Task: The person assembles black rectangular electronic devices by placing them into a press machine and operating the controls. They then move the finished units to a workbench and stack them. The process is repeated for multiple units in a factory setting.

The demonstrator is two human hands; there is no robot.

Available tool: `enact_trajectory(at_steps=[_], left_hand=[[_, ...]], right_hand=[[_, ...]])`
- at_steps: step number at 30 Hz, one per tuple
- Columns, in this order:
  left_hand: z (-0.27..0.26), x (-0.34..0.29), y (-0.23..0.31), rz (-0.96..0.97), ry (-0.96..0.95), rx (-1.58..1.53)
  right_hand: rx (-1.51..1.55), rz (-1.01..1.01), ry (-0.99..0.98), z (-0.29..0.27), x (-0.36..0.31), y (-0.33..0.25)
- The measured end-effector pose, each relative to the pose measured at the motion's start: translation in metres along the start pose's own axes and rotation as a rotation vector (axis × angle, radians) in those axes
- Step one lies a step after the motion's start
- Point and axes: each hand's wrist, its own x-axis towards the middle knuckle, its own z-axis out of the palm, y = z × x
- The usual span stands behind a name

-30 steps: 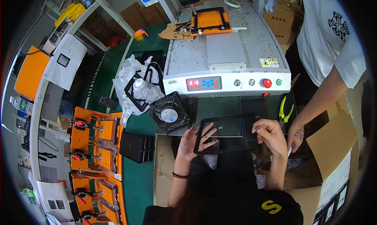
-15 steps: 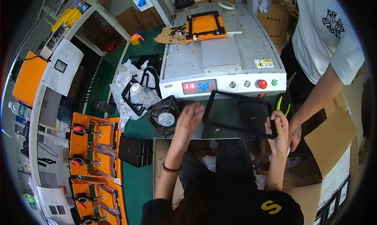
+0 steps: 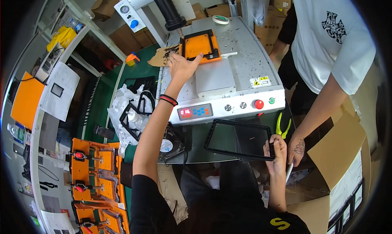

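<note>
My left hand [image 3: 183, 67] reaches far over the grey machine. Its thumb lies at the near edge of an orange fixture [image 3: 194, 46]; its fingers are spread over a piece of brown cardboard [image 3: 157, 59] with black scraps. Part of a black frame [image 3: 213, 44] lines the fixture. My right hand [image 3: 277, 152] is closed on the right end of a black rectangular frame [image 3: 241, 155], tilted over the green table's front edge. Above the fixture hangs a black cylindrical tool head [image 3: 174, 22] with a metal tip.
The machine's front panel [image 3: 228, 106] carries a display and buttons. Yellow-green cutters [image 3: 282, 125] lie to the right, beside another person's hand [image 3: 296, 150]. A white plastic bag [image 3: 118, 111], a round fan [image 3: 169, 144] and orange clamp fixtures [image 3: 98, 168] stand left. An opened carton [image 3: 339, 148] is at right.
My left hand has left the front of the table and reached forward to the orange fixture. The frame in my right hand has tipped flatter and lower. The whole view has shifted.
</note>
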Motion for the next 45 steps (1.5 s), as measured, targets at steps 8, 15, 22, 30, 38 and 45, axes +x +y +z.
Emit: enact_trajectory(at_steps=[8, 15, 22, 30, 38, 45], left_hand=[[0.006, 0.009, 0.031, -0.034, -0.03, 0.073], [0.011, 0.007, 0.051, -0.053, -0.055, 0.213], [0.018, 0.019, 0.069, -0.175, -0.126, 0.333], [0.006, 0.035, 0.088, -0.263, -0.26, 0.325], [-0.102, 0.033, 0.074, -0.083, -0.722, -0.312], [-0.152, -0.176, -0.002, 0.335, 0.212, -0.54]], right_hand=[[-0.003, -0.004, 0.049, -0.011, 0.0, -0.004], [0.054, 0.082, 0.048, -0.015, -0.007, 0.002], [-0.074, 0.095, 0.07, -0.012, -0.007, 0.008], [0.024, 0.12, 0.085, -0.023, -0.01, 0.007], [-0.15, -0.1, 0.124, -0.014, -0.005, -0.021], [-0.547, -0.458, 0.23, 0.065, 0.076, -0.045]])
